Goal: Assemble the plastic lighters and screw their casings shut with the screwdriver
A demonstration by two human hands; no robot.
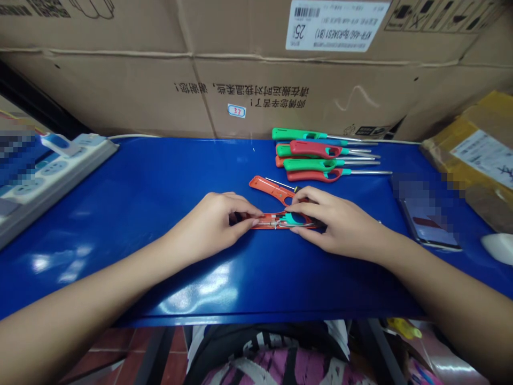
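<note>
An opened orange lighter half (pixel 264 220) lies on the blue table, its inner parts and a teal trigger (pixel 292 218) showing. At its left end my left hand (pixel 224 216) pinches the shell between thumb and fingers. My right hand (pixel 331 216) curls over the other end, thumb at the lower edge and fingers near the trigger, covering the rest. Just behind lies a loose orange shell half (pixel 272 188), beside the thin metal shaft of a screwdriver (pixel 280 183) whose handle is mostly hidden by my right hand.
Several assembled long-nosed lighters (pixel 312 164), green and red, are piled at the back. A white power strip (pixel 52 171) lies at the left. To the right are a phone (pixel 430 219), a white mouse (pixel 499 247) and a taped box (pixel 476 160). A large cardboard box (pixel 152 96) stands behind.
</note>
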